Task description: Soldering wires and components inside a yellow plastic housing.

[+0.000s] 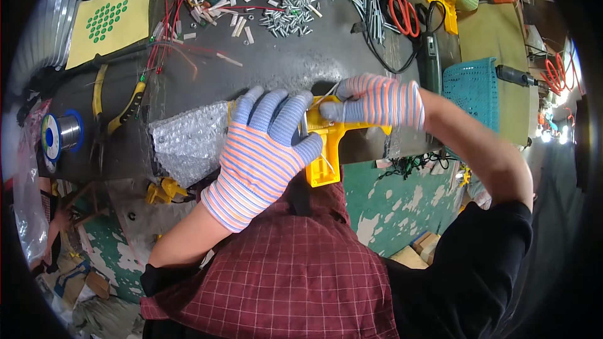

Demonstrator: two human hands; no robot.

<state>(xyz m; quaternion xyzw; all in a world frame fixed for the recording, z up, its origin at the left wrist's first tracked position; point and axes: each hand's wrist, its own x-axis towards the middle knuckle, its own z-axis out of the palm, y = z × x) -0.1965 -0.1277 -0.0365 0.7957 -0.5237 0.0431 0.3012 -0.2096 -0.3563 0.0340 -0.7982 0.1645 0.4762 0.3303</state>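
A yellow plastic tool body (324, 176) with a handle-like part lies at the bench's near edge. My gloved left hand (260, 144) grips it from above, fingers stretched over its far side and thumb on its near side. Bubble wrap (188, 141) sticks out to the left from under that hand; whether it wraps the yellow piece is hidden. At the piece's right part, my gloved right hand (380, 102) has thumb and fingers pinched together. A thin pale strip (326, 95) runs to its fingertips.
Across the bench lie loose screws (289, 20), long bolts (375, 16), red wires (166, 31) and yellow-handled pliers (129, 110). A solder spool (61, 133) sits left. Right are a dark soldering-iron-like tool (430, 56), orange-handled scissors (403, 16) and a blue basket (471, 91).
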